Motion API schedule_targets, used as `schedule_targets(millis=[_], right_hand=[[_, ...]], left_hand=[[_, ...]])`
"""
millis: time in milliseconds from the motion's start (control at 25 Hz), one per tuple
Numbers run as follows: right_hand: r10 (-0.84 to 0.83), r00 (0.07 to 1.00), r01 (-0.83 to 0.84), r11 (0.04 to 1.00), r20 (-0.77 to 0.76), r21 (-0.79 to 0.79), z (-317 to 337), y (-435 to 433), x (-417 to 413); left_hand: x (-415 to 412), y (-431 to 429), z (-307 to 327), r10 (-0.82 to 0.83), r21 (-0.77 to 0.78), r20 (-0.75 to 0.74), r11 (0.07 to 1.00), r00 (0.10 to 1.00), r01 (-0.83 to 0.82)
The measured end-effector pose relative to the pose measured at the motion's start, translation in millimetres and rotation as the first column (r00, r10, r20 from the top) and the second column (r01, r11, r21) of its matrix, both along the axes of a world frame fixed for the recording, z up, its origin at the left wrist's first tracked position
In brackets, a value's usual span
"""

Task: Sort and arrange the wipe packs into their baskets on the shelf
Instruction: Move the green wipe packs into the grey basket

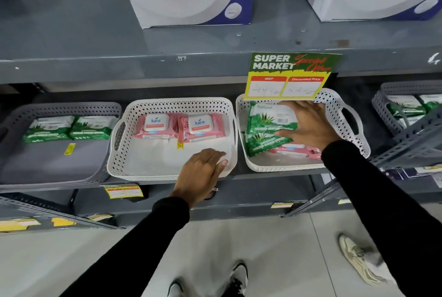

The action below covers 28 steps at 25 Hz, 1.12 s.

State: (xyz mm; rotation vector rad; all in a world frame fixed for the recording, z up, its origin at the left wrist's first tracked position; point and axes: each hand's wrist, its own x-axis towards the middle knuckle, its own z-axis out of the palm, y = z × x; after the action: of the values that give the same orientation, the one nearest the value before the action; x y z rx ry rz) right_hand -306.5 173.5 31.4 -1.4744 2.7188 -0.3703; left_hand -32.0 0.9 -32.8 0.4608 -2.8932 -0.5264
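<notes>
While we look down at the shelf (71,186), we think the sorting is only partly done. Our landmark is the middle basket (134,117), a white one with holes in its walls. Inside it, at the back, two pink packs (156,126) lie side by side, each with a white lid. The front of it is bare.

Our left hand (203,172) is clamped on the front right corner of the middle basket, thumb over the rim.

Just right of it sits the right basket (344,114), and that one is still mixed. Green packs (265,126) with leaf pictures lie on top of a pink pack (299,150) there. Our right hand (311,126) lies flat on the green packs with fingers spread apart, not gripping yet.

Left of the middle basket, a grey basket (59,110) holds only green packs.

We think the pink pack must go to the middle basket.
</notes>
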Motion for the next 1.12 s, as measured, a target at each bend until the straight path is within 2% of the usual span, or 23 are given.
schedule_targets(millis=[160,360,480,640,800,920,1120], right_hand=[[0.024,0.995,-0.006,0.984,0.095,-0.176,20,-32,41],[0.181,0.977,-0.153,0.964,0.114,-0.218,26,-146,150],[0.244,0.967,-0.225,0.950,0.066,-0.215,16,-231,226],[0.323,0.946,-0.319,0.937,0.011,-0.142,-10,-339,315],[0.306,0.951,-0.305,0.952,-0.045,0.025,-48,-398,358],[0.256,0.963,-0.243,0.960,-0.086,0.139,-67,-411,369],[0.236,0.966,-0.218,0.962,-0.102,0.166,-70,-411,369]], left_hand=[[26,-35,10,0.087,-0.017,-0.142,0.996,0.986,-0.090],[101,-114,10,0.217,-0.051,-0.242,0.971,0.946,-0.235],[180,-178,-3,0.305,-0.144,-0.333,0.919,0.892,-0.368],[268,-239,-31,0.329,-0.298,-0.343,0.850,0.880,-0.435],[278,-248,-49,0.296,-0.363,-0.335,0.836,0.895,-0.412],[281,-251,-55,0.261,-0.372,-0.356,0.841,0.897,-0.393],[281,-249,-56,0.271,-0.344,-0.342,0.855,0.900,-0.389]])
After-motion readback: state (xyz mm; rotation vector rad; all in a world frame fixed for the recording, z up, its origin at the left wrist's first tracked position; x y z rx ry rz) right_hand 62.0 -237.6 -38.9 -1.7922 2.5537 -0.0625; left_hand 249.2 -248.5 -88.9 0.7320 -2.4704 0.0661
